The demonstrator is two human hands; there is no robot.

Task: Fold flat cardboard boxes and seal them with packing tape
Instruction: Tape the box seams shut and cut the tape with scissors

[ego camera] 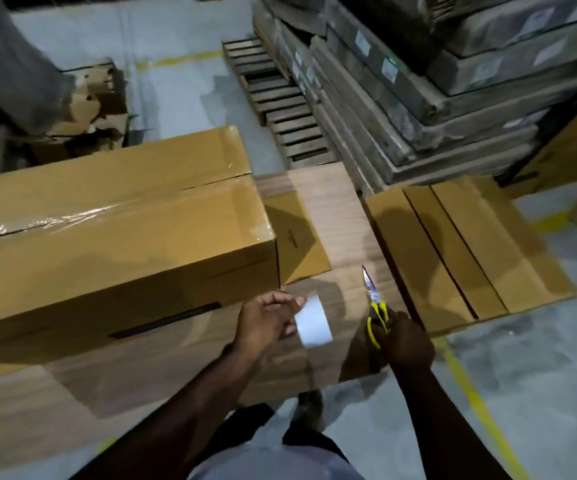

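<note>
— Two hands are seen: the tape roll is clasped by the left hand, beside the taped box.
— Scissors are gripped by the right hand; their handles are partly hidden, and the box's left end is cut off.

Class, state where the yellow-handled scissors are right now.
In the head view, the yellow-handled scissors are in the right hand, right of the white tape roll, blades pointing away over the wooden board.
</note>
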